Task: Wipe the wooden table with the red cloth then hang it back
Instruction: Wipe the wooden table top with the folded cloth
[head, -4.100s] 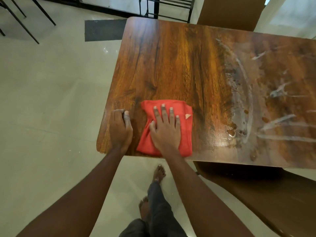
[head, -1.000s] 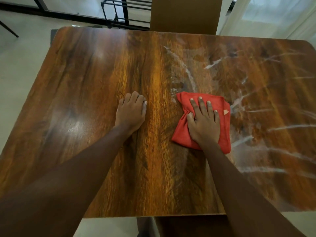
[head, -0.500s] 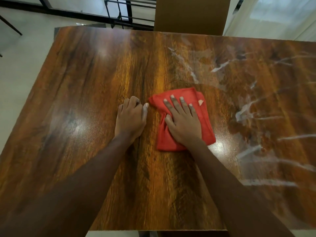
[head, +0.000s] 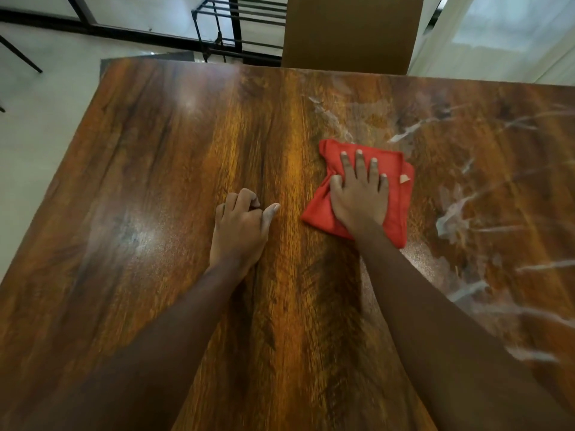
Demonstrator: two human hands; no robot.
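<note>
Right hand [head: 361,197] flat on folded red cloth [head: 395,209], pale tag showing.

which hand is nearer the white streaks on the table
Right. The right hand presses the red cloth beside the white streaks; the left hand rests on bare wood, farther left.

A glossy, dark-grained wood finish is being shown by the table [head: 174,188], with light being reflected in soft patches and whitish smears being carried on its right part. The cloth [head: 396,194] is being seen as soft, matt red fabric, and the rack [head: 236,26] as black metal
</note>
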